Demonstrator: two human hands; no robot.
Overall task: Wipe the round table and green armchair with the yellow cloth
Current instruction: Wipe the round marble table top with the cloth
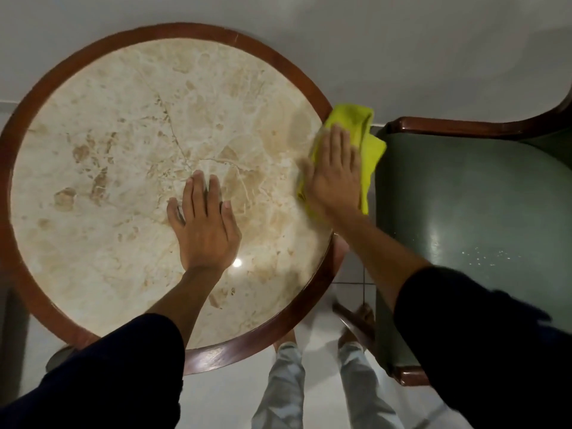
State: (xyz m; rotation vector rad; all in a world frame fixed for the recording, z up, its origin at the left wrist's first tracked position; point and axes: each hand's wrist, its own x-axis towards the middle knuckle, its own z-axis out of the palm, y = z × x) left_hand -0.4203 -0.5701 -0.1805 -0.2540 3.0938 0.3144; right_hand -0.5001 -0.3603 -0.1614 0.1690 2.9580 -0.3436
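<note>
Half yellow cloth (370,150) hidden, right hand (332,178) blurred

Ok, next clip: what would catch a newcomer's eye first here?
The bright yellow cloth stands out, pressed flat under the right hand at the right edge of the round table, hanging partly over its wooden rim. The left hand lies flat and spread near the middle of the marble top. To the right, the green armchair shows small white specks on its seat.
</note>
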